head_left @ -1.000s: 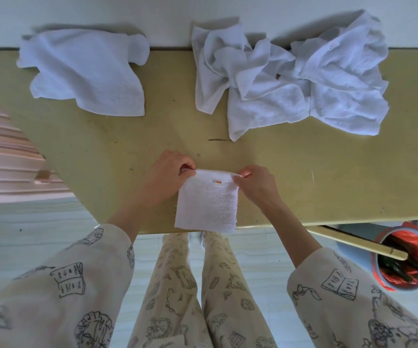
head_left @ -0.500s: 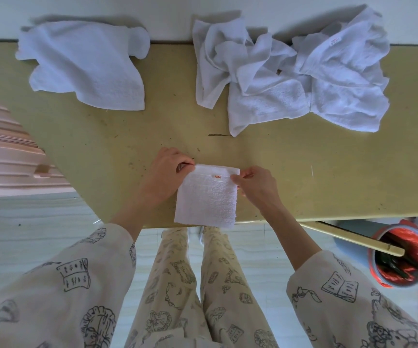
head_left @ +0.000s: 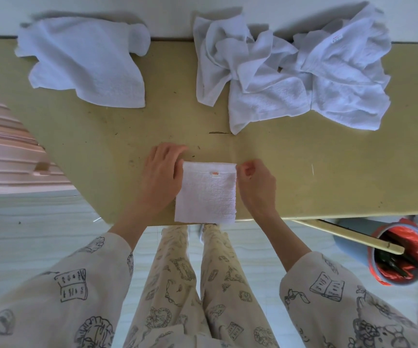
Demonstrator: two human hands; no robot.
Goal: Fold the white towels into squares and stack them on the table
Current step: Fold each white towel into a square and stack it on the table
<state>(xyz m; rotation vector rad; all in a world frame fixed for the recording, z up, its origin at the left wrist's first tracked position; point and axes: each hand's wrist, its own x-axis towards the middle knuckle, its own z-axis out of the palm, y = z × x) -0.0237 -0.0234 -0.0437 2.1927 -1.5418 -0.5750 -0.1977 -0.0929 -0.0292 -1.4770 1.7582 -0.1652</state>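
Note:
A small folded white towel (head_left: 206,194) with an orange tag lies flat at the near edge of the yellow-green table (head_left: 328,172), its lower end reaching the edge. My left hand (head_left: 161,172) lies on the table with fingers stretched out, its thumb side touching the towel's left edge. My right hand (head_left: 255,184) has curled fingers and pinches the towel's top right corner. A loose white towel (head_left: 85,64) lies at the back left. A crumpled pile of white towels (head_left: 290,74) lies at the back right.
A wall runs along the table's far edge. A pink ribbed object (head_left: 4,151) stands left of the table. On the floor to the right stands a bucket with a red bag (head_left: 401,254), a wooden stick (head_left: 348,237) leaning into it.
The folded towel has settled flat on the table. My left hand has let go of its top left corner and straightened beside it. My right hand stays at the top right corner.

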